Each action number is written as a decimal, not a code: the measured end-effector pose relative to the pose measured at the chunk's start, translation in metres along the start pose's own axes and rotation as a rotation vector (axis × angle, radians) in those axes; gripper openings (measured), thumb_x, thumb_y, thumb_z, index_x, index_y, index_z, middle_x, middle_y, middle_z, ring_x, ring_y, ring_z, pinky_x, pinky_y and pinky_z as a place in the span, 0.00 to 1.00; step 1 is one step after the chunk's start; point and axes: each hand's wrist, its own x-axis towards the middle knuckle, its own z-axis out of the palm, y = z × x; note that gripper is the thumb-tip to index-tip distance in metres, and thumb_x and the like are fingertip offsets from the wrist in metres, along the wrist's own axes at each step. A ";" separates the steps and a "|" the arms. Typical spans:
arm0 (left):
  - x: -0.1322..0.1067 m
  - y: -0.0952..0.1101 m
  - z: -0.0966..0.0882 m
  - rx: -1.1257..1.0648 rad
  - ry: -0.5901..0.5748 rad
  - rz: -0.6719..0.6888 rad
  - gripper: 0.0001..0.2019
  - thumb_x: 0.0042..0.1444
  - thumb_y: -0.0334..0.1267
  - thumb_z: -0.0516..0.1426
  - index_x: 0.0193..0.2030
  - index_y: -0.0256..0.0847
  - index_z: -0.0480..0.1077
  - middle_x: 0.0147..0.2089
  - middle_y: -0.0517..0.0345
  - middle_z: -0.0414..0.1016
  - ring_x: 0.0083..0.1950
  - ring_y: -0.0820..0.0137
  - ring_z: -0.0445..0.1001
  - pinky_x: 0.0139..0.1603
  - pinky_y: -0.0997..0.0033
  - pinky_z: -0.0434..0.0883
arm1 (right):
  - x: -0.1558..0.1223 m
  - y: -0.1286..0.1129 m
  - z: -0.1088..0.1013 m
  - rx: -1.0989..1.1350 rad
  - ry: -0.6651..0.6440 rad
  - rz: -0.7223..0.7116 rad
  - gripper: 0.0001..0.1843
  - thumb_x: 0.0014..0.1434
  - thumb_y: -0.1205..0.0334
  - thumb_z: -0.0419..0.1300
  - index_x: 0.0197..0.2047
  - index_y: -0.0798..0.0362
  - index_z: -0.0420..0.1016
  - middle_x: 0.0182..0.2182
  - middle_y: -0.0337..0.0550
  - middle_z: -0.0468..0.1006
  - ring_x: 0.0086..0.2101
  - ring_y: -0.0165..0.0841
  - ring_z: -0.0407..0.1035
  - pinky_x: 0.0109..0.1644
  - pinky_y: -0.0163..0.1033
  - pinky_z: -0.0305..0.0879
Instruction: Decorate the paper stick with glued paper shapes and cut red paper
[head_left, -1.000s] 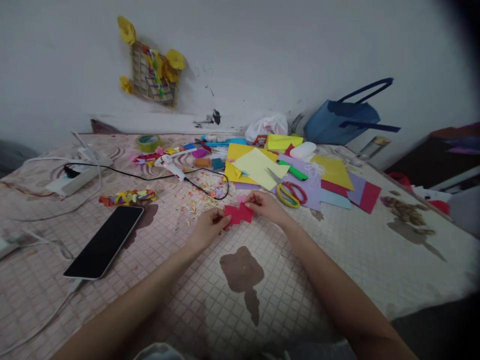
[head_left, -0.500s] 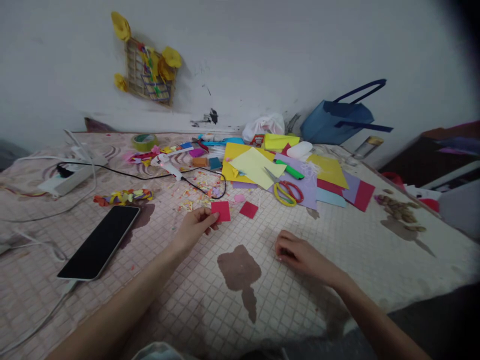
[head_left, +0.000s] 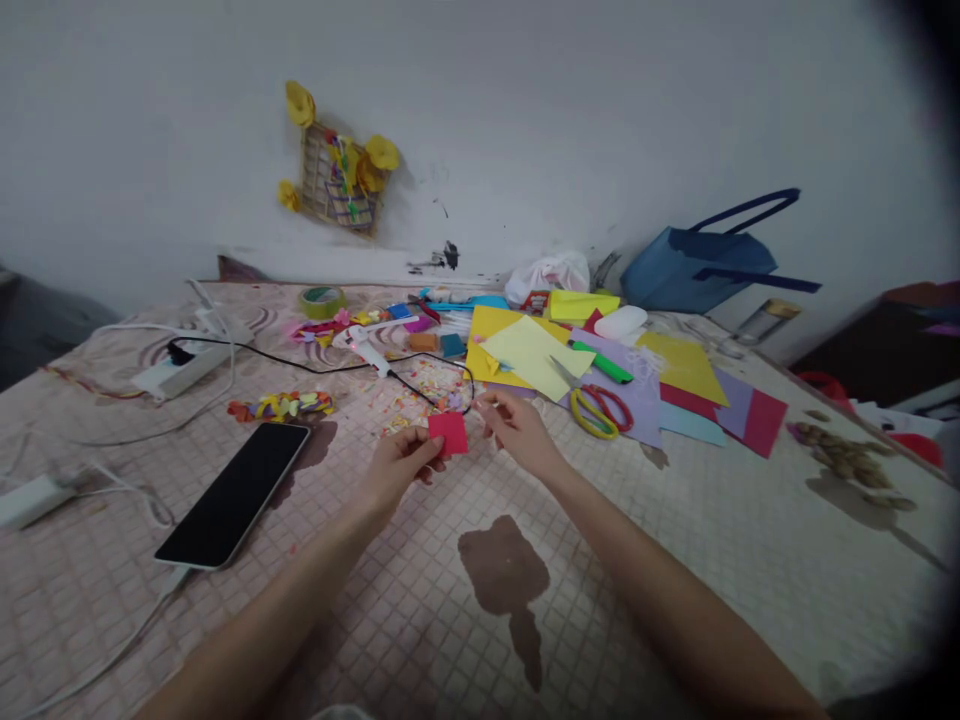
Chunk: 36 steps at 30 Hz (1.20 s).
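Observation:
My left hand [head_left: 397, 466] pinches a small red paper square [head_left: 448, 434] by its lower left corner, just above the tiled cloth. My right hand [head_left: 517, 430] is close to the square's right edge, with its fingers pinched together. What they hold is too small to make out. Yellow and red scissors [head_left: 600, 410] lie just right of this hand. Scattered paper scraps [head_left: 420, 392] lie behind the square.
A black phone [head_left: 236, 493] lies at the left, with a power strip [head_left: 184, 366] and cables behind it. A white glue gun [head_left: 367, 348], a tape roll [head_left: 322, 298] and coloured paper sheets [head_left: 675, 370] fill the back. A blue bag [head_left: 705, 262] leans on the wall.
The two red pieces came apart. My right hand dropped to the cloth near the front, then came back up beside the square in my left hand. The view has shifted slightly.

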 end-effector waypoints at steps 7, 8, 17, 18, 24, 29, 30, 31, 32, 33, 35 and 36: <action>-0.006 -0.002 0.008 0.028 -0.034 0.033 0.19 0.54 0.52 0.53 0.30 0.34 0.68 0.25 0.57 0.70 0.25 0.75 0.67 0.24 0.76 0.61 | -0.026 0.003 0.014 0.327 -0.162 0.154 0.16 0.54 0.49 0.59 0.27 0.51 0.60 0.16 0.30 0.63 0.16 0.24 0.56 0.17 0.29 0.52; -0.006 -0.002 0.008 -0.007 -0.031 0.026 0.22 0.55 0.54 0.50 0.31 0.34 0.68 0.25 0.56 0.70 0.26 0.74 0.68 0.24 0.76 0.61 | -0.026 0.003 0.014 0.324 -0.157 0.159 0.16 0.54 0.50 0.59 0.27 0.51 0.60 0.16 0.30 0.63 0.16 0.24 0.56 0.17 0.29 0.52; -0.009 0.003 0.008 0.147 0.010 0.080 0.16 0.48 0.47 0.59 0.23 0.37 0.63 0.18 0.65 0.62 0.20 0.79 0.59 0.22 0.77 0.56 | -0.030 0.004 0.018 0.345 -0.217 0.181 0.16 0.56 0.47 0.55 0.27 0.51 0.64 0.15 0.30 0.64 0.16 0.24 0.57 0.18 0.30 0.52; -0.009 0.003 0.008 0.161 -0.006 0.080 0.16 0.49 0.47 0.59 0.22 0.37 0.63 0.18 0.66 0.61 0.20 0.79 0.59 0.22 0.77 0.56 | -0.030 0.003 0.019 0.358 -0.202 0.192 0.16 0.56 0.47 0.56 0.28 0.52 0.64 0.16 0.30 0.64 0.16 0.24 0.57 0.18 0.30 0.52; -0.007 0.000 0.005 0.222 -0.055 0.119 0.17 0.54 0.48 0.54 0.23 0.37 0.64 0.19 0.64 0.61 0.22 0.78 0.59 0.23 0.76 0.58 | -0.030 0.005 0.019 0.474 -0.168 0.264 0.15 0.55 0.49 0.58 0.27 0.53 0.65 0.16 0.31 0.64 0.16 0.24 0.57 0.18 0.29 0.51; -0.008 0.002 0.005 0.295 -0.054 0.144 0.18 0.53 0.49 0.54 0.21 0.37 0.63 0.19 0.64 0.61 0.22 0.77 0.59 0.24 0.76 0.58 | -0.031 0.007 0.019 0.564 -0.176 0.306 0.20 0.56 0.43 0.53 0.28 0.53 0.66 0.17 0.34 0.66 0.17 0.25 0.59 0.17 0.30 0.52; -0.009 0.003 0.006 0.315 -0.055 0.143 0.18 0.53 0.49 0.55 0.21 0.37 0.63 0.19 0.64 0.61 0.22 0.77 0.59 0.23 0.76 0.57 | -0.031 0.007 0.019 0.554 -0.186 0.303 0.19 0.55 0.44 0.55 0.28 0.53 0.66 0.17 0.34 0.66 0.17 0.25 0.59 0.18 0.30 0.52; -0.009 0.003 0.006 0.324 -0.046 0.141 0.19 0.53 0.50 0.54 0.20 0.37 0.63 0.18 0.64 0.61 0.22 0.77 0.60 0.23 0.76 0.58 | -0.032 0.007 0.020 0.539 -0.186 0.297 0.17 0.53 0.46 0.58 0.28 0.53 0.66 0.17 0.33 0.66 0.17 0.24 0.59 0.18 0.30 0.53; -0.010 0.003 0.007 0.314 -0.034 0.135 0.20 0.54 0.51 0.53 0.21 0.37 0.64 0.19 0.63 0.61 0.22 0.76 0.60 0.23 0.75 0.58 | -0.032 0.006 0.020 0.523 -0.176 0.292 0.16 0.52 0.48 0.61 0.28 0.53 0.66 0.17 0.32 0.66 0.16 0.24 0.58 0.18 0.29 0.52; -0.011 0.003 0.008 0.285 -0.025 0.124 0.21 0.55 0.53 0.50 0.22 0.36 0.65 0.20 0.62 0.63 0.22 0.76 0.61 0.24 0.75 0.59 | -0.032 0.006 0.020 0.513 -0.150 0.290 0.15 0.50 0.50 0.62 0.27 0.53 0.66 0.17 0.31 0.66 0.16 0.23 0.58 0.18 0.29 0.52; -0.011 0.002 0.009 0.202 -0.032 0.096 0.24 0.57 0.55 0.46 0.27 0.35 0.68 0.24 0.57 0.68 0.25 0.73 0.66 0.25 0.73 0.63 | -0.032 0.005 0.021 0.524 -0.072 0.294 0.15 0.50 0.51 0.63 0.27 0.53 0.66 0.17 0.31 0.66 0.15 0.22 0.57 0.18 0.29 0.52; -0.012 0.002 0.009 0.169 -0.056 0.082 0.23 0.57 0.55 0.47 0.29 0.34 0.68 0.26 0.55 0.70 0.27 0.72 0.68 0.26 0.73 0.64 | -0.032 0.005 0.022 0.539 -0.032 0.296 0.14 0.50 0.51 0.63 0.27 0.53 0.66 0.17 0.31 0.66 0.15 0.23 0.57 0.18 0.29 0.53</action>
